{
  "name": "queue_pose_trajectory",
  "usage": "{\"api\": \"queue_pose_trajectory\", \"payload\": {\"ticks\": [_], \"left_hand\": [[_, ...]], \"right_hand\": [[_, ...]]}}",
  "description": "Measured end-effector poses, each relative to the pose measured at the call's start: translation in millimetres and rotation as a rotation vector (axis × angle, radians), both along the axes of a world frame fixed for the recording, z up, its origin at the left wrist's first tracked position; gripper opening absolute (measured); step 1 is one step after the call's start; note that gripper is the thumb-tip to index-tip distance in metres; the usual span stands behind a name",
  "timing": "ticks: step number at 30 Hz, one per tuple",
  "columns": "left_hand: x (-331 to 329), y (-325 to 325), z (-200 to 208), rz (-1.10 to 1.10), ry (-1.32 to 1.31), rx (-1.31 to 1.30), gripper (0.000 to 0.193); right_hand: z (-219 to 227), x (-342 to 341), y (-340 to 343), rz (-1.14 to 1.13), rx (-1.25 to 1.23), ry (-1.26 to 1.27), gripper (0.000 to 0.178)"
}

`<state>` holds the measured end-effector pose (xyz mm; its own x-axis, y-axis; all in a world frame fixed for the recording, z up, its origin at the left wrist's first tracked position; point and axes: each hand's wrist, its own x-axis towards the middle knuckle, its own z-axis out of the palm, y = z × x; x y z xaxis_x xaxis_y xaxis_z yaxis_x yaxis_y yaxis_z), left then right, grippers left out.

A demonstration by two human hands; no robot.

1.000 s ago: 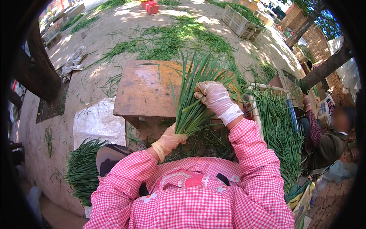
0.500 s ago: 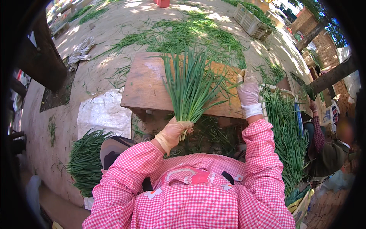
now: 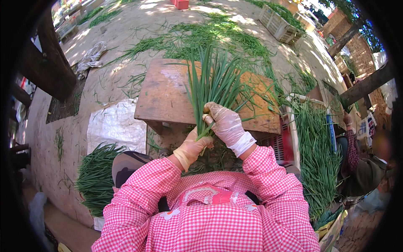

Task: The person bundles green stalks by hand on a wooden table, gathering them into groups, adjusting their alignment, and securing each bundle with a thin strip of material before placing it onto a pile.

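Note:
A bunch of long, flat green leaves (image 3: 213,84), looking like garlic chives, stands fanned out above a low wooden table (image 3: 161,94). Its stem ends are gripped by my left hand (image 3: 193,147), in a thin pale glove, just off the table's near edge. My right hand (image 3: 224,124), also gloved, is closed around the lower part of the same bunch, right above the left. Fingers of both hands are partly hidden by the leaves and by each other. A few loose blades lie across the table's right side.
To the right is a long heap of chives (image 3: 312,155) in a container. Another pile (image 3: 98,178) lies at left beside a white sheet (image 3: 113,124). Scattered greens (image 3: 218,35) cover the ground ahead. A red crate (image 3: 282,143) stands by the table; a co-worker (image 3: 363,172) sits far right.
My right hand has come from the table's right edge in to the bunch and closed on it. The left hand keeps its hold in nearly the same place.

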<state>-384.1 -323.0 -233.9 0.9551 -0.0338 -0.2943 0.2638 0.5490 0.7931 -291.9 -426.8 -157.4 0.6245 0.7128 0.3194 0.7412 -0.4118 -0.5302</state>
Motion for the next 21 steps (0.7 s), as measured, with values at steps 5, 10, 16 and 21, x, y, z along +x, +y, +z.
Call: {"api": "queue_pose_trajectory", "payload": {"ticks": [5,10,16,21], "left_hand": [[-1.8,0.7,6.1,-0.036,-0.027,0.101,0.027],[-0.7,-0.8,13.6,0.07,-0.039,-0.122,0.023],[7.7,5.9,14.6,0.128,-0.008,-0.141,0.02],[5.9,6.0,11.2,0.194,-0.007,-0.117,0.02]], "right_hand": [[7.7,18.2,-3.1,-0.099,-0.108,-0.078,0.012],[27.2,67.9,-61.1,-0.392,0.053,-0.123,0.008],[-15.7,79.8,-173.5,-0.533,-0.282,0.061,0.031],[-11.2,18.9,-133.5,-0.137,-0.904,0.486,0.081]]}}
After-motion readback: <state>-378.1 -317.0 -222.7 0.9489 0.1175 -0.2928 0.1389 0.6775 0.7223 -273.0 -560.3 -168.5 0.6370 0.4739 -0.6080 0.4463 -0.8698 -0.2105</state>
